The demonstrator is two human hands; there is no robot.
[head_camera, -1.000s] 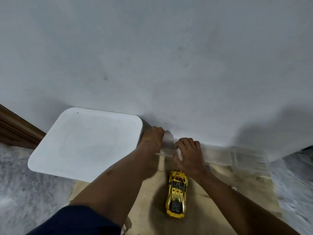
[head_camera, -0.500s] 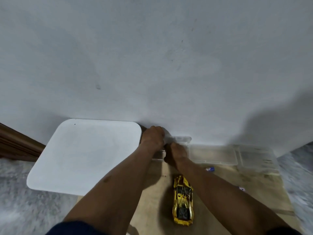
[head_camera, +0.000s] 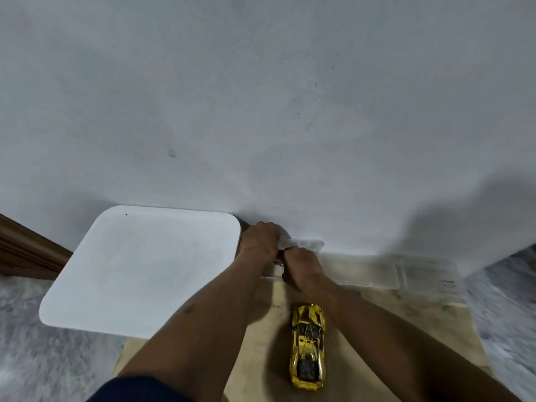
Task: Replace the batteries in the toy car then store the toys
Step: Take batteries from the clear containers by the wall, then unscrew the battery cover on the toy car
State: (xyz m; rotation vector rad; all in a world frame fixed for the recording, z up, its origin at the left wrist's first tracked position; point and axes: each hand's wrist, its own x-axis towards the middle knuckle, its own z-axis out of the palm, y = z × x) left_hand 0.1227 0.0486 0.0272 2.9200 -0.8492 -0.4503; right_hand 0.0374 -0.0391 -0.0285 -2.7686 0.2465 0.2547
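Note:
A shiny gold toy car [head_camera: 308, 346] lies on the wooden board [head_camera: 261, 338], nose toward the wall. Beyond it, at the foot of the wall, sits a small clear plastic box [head_camera: 307, 244] with its lid tilted up. My left hand [head_camera: 259, 242] grips the box's left end with curled fingers. My right hand [head_camera: 301, 265] is curled at its front edge, knuckles toward me. The hands hide most of the box and whatever is inside it. No batteries show.
A white square lid or tray [head_camera: 145, 268] lies to the left, against the wall. Two flat clear plastic containers [head_camera: 362, 271] [head_camera: 429, 275] sit in a row along the wall to the right. Grey carpet [head_camera: 58, 358] surrounds the board. Brown wooden trim [head_camera: 26, 250] runs at far left.
My right hand went from lying flat on the clear boxes to curling at the small box's front edge, and the box's lid came up. My left hand stayed at the box.

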